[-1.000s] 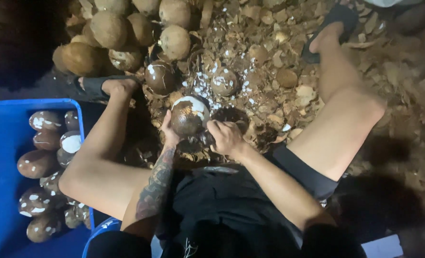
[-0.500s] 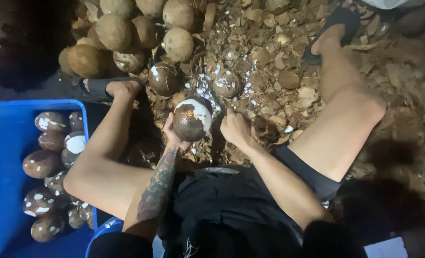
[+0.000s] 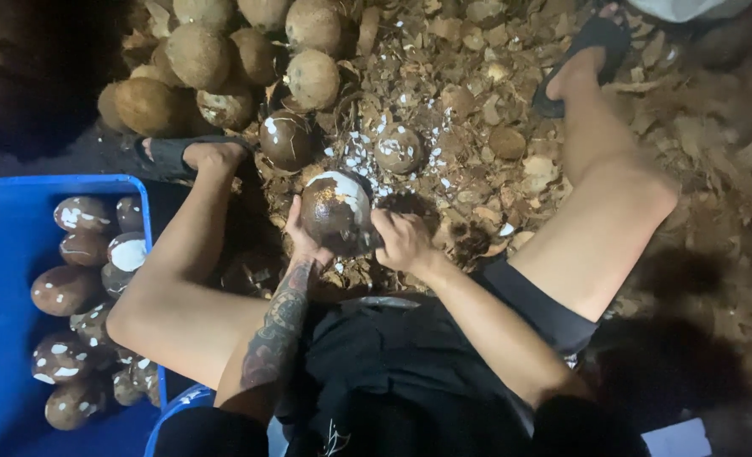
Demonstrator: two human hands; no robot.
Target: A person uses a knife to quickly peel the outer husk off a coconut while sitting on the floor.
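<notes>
A dark brown husked coconut (image 3: 335, 211) with white scraped patches is held up in front of me, between my knees. My left hand (image 3: 301, 239) cups it from the left and underneath. My right hand (image 3: 401, 239) presses against its right side, fingers curled; whether it holds a tool is hidden. White flakes of shell lie on the ground just beyond the coconut.
A blue crate (image 3: 8, 279) at the left holds several peeled coconuts (image 3: 84, 254). A pile of unpeeled husked coconuts (image 3: 224, 59) lies ahead. Two partly peeled coconuts (image 3: 287, 140) sit near my left foot. Husk scraps (image 3: 477, 93) cover the ground between my sandalled feet.
The coconut has been lifted and turned slightly in my hands. My right hand has come back against its right side after sitting lower, off to the side.
</notes>
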